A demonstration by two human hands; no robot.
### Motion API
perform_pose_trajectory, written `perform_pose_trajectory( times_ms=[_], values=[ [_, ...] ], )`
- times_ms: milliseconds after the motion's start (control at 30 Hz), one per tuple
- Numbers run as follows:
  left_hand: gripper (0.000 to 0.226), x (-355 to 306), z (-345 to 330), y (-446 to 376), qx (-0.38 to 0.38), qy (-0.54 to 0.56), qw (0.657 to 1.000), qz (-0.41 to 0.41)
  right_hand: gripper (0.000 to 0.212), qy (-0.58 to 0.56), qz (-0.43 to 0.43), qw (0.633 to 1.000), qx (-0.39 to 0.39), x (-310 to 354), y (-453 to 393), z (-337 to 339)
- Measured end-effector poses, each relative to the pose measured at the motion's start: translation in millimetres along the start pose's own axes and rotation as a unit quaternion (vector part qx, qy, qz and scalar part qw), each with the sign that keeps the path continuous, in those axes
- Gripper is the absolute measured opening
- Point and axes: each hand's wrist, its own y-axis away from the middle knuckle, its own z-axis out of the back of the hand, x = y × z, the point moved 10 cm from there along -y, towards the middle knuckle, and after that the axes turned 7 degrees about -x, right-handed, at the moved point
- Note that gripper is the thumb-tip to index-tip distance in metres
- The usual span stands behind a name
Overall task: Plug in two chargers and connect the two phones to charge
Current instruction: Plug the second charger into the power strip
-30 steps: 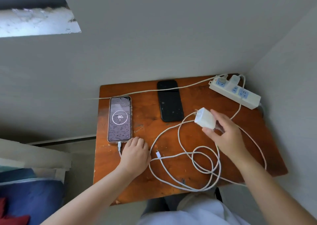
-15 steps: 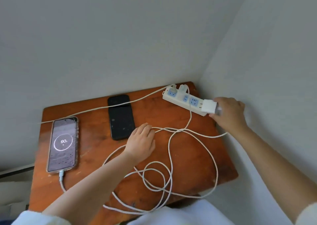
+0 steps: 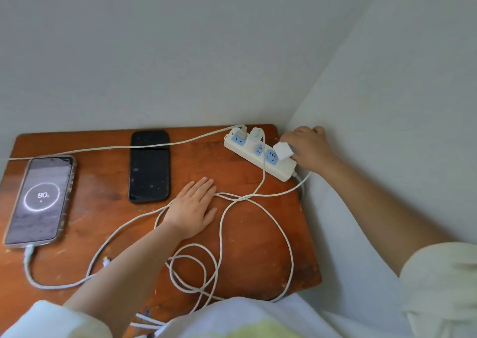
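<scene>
From the head camera I look down on a small brown wooden counter [image 3: 232, 234] pushed into a corner of pale walls. My right hand [image 3: 311, 150] is at the far right corner, fingers pinched around a white charger block [image 3: 283, 152], which sits against the near end of the white power strip [image 3: 259, 153], over its last blue socket; I cannot tell whether its prongs are seated. Another white charger [image 3: 255, 134] stands plugged into the strip farther along, beside a blue socket with a plug in it.

My left hand [image 3: 193, 208] lies flat and open on the counter, palm down, fingers spread slightly, pressing on the white cable [image 3: 281, 234] where its strands cross. That cable runs in loose loops over the right half of the counter and off the near edge toward my lap; its free connector [image 3: 105, 260] lies on the wood just beside my left forearm.

A dark phone [image 3: 149, 166] with its screen off lies face up near the back edge, with nothing plugged into it. To the left, well apart, a second phone [image 3: 40, 199] in a clear case shows a ring and "90" on its lit screen, and a white lead [image 3: 29, 256] is plugged into its near end. A long thin cord [image 3: 116, 148] crosses the back of the counter from the strip to the left edge, passing over the top of the dark phone.
</scene>
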Motion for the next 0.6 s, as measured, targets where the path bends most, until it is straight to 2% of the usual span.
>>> perform_pose_trajectory(
  times_ms=[300, 600],
  values=[
    [0.057, 0, 1, 0, 0.004, 0.01, 1.0, 0.003, 0.045, 0.023, 0.036, 0.999, 0.012, 13, -9, -2],
    [0.056, 0, 1, 0, 0.003, 0.01, 1.0, 0.005, 0.051, 0.057, 0.108, 0.987, 0.101, 27, -10, -15]
  ],
)
